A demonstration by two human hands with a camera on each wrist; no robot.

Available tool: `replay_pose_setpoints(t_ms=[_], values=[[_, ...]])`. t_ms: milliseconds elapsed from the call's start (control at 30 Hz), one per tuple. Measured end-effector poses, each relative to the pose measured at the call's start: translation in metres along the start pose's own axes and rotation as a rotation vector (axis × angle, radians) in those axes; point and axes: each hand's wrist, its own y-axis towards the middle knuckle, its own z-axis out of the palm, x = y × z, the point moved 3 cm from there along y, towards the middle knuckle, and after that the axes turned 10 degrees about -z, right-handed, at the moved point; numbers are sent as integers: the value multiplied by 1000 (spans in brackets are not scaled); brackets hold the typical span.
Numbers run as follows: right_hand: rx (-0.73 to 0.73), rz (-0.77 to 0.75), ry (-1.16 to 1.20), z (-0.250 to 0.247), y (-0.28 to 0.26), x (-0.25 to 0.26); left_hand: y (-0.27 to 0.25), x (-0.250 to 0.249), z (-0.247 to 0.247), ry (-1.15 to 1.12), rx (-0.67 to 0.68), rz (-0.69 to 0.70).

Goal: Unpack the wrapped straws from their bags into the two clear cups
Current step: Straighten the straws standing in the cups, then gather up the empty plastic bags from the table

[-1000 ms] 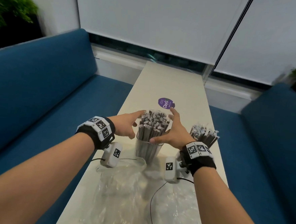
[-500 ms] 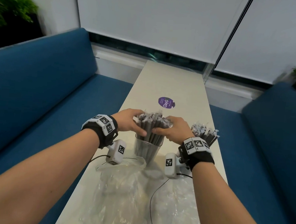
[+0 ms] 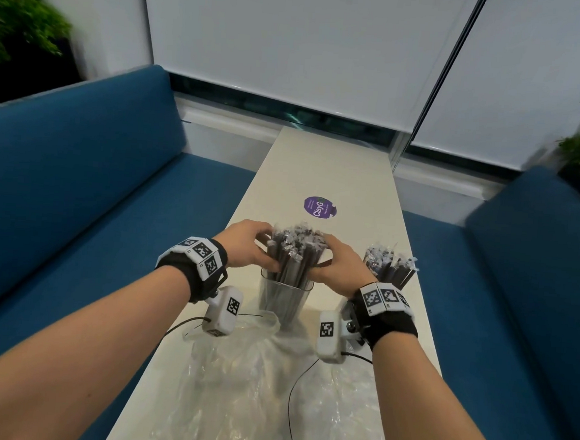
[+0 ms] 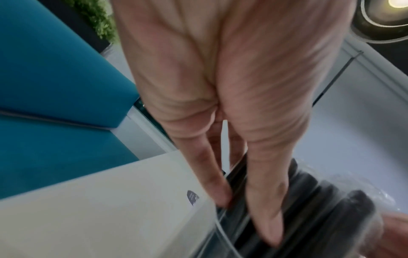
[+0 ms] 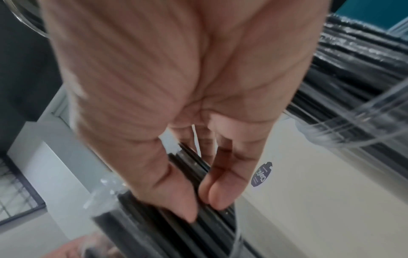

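Both hands squeeze the bunch of dark straws in shiny clear wrappers point(image 3: 294, 254) that stands in the near clear plastic cup point(image 3: 285, 296). The left hand point(image 3: 245, 247) and right hand point(image 3: 338, 269) curl around it from each side. The other clear cup point(image 3: 389, 273) on the right is full too. The crinkly empty plastic bags point(image 3: 252, 389) lie in front. It looks like the tidy-up step. Next, I think, the hands should let go gently so no straw tips out.
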Motion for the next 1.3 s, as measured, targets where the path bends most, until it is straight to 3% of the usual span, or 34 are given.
replay_pose_setpoints(t_ms=[133,300,400,533,633,700,767,833,967,1067,1133,1200,1233,1300], values=[[29,-18,88,5,-13,0,-5,5,1,91,70,0],[-129,-40,5,9,-15,18,-9,-5,10,106,-53,21],[-144,13,-27,7,-30,14,-21,2,11,58,-1,-7],[-201,-35,43,6,-95,11,-51,27,4,51,14,-69],[-318,-80,-97,10,-168,-11,-81,52,4,157,-12,-99],[-240,73,-285,21,-209,-39,-102,71,17,212,44,-124],[18,325,-387,41,-237,-72,-116,88,39,223,139,-135],[168,425,-350,61,-252,-97,-123,102,68,274,214,-146],[155,393,-421,89,-250,-121,-126,122,125,525,238,-127],[92,366,-496,93,-247,-119,-133,121,148,645,157,-91],[-63,325,-390,91,-244,-111,-138,112,154,476,112,-128],[-235,267,-312,90,-241,-94,-150,93,160,119,108,-185],[-271,208,-295,95,-236,-85,-159,80,166,-93,151,-225],[-196,30,-299,109,-229,-62,-179,52,180,-446,260,-265]])
